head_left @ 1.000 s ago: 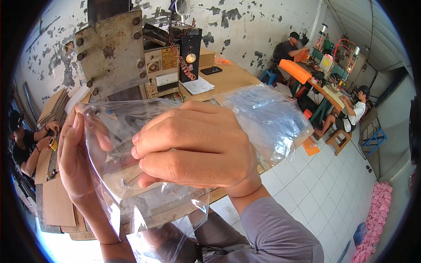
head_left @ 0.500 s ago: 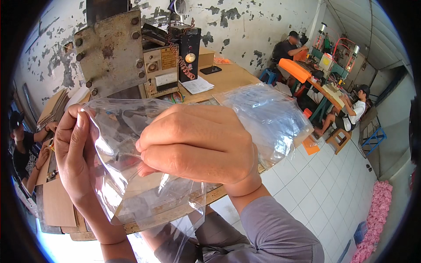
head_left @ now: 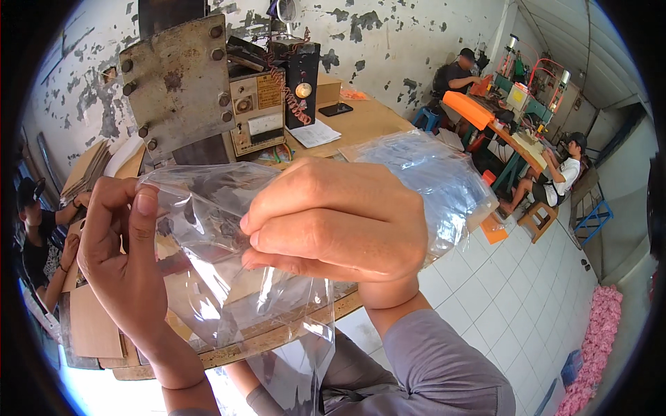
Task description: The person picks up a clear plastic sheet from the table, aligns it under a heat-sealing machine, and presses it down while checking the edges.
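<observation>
A clear plastic sheet (head_left: 208,277), creased and shiny, hangs between my two hands above the table's near edge; its lower end drops toward my lap. Thumb and fingers of my left hand (head_left: 128,249) pinch its upper left corner. My right hand (head_left: 340,225) is closed on the sheet's middle, fingertips pressed together and pointing left. Whether the sheet is one layer or a bag, I cannot tell. Behind my right hand, a stack of similar clear plastic sheets (head_left: 430,180) lies on the table's right side.
A bolted metal press plate (head_left: 177,87) and a machine control box (head_left: 258,114) stand at the back. Near them are papers (head_left: 316,133) and a phone (head_left: 336,109). Cardboard sheets (head_left: 94,322) lie left, beside a co-worker (head_left: 41,229). Two more people sit at a bench far right.
My right hand has moved slightly right and my left hand a little outward and down. The sheet between them is stretched wider, its folds shifted. Both hands keep their hold.
</observation>
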Demonstrator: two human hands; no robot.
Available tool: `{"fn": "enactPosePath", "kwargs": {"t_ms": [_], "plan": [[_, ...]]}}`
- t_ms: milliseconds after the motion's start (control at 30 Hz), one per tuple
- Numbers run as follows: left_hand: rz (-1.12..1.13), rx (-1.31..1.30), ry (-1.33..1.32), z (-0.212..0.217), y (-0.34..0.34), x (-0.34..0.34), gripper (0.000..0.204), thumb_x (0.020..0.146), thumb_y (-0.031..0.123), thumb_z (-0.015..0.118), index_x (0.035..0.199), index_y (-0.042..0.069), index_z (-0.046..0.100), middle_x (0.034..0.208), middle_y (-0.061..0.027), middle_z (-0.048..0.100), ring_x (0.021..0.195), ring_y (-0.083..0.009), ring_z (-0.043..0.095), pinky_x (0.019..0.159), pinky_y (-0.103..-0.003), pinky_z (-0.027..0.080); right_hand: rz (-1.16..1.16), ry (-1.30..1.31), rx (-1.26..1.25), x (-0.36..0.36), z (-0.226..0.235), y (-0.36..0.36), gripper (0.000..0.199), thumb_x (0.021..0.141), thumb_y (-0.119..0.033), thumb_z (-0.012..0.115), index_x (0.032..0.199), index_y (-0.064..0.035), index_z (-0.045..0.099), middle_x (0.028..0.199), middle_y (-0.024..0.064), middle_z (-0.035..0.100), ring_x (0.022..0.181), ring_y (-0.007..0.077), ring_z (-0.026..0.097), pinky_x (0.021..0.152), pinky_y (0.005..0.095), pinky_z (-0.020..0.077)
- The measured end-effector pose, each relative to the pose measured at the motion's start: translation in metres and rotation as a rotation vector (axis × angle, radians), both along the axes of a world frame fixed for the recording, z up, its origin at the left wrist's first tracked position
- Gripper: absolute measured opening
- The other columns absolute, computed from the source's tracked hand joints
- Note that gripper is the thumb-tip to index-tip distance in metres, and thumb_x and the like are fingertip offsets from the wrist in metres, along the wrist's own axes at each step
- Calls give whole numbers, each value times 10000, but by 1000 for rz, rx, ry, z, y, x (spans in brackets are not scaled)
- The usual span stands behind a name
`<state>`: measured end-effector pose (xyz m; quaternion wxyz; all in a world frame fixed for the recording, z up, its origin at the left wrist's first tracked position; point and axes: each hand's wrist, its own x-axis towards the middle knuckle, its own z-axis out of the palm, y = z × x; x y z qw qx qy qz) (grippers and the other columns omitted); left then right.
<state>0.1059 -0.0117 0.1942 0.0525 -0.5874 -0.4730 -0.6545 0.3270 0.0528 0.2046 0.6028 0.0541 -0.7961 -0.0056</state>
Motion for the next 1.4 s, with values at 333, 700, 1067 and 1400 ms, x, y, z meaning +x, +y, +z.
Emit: {"fn": "enactPosePath", "kwargs": {"t_ms": [333,700,1067,1400], "plan": [[-134,91,190,2,-3,-4,225,1054,213,636,1020,-8,626,1082,-123,712,1040,-189,640,984,-346,478,198,-131,-71,0,-3,-9,306,840,-299,823,886,-59,638,908,62,617,733,252,634,589,366,503],[-372,228,183,-8,0,-2,357,921,321,791,918,9,617,881,-192,724,764,-237,716,666,-300,542,-5,-139,-204,-14,9,-13,636,851,-597,771,1146,-57,612,1081,101,560,958,313,584,829,433,459],[-238,251,573,1,18,7,237,768,23,848,930,10,676,853,-118,704,724,-241,697,624,-319,536,0,-253,-495,-5,1,-7,352,861,-163,808,1103,-23,594,1020,143,650,932,346,658,785,442,510],[-312,159,527,-1,23,6,223,781,-82,791,951,-7,667,883,-124,702,763,-239,684,667,-317,536,-54,-293,-523,0,3,-1,310,901,-248,804,1007,-6,641,956,147,665,906,364,657,773,443,507]]}}
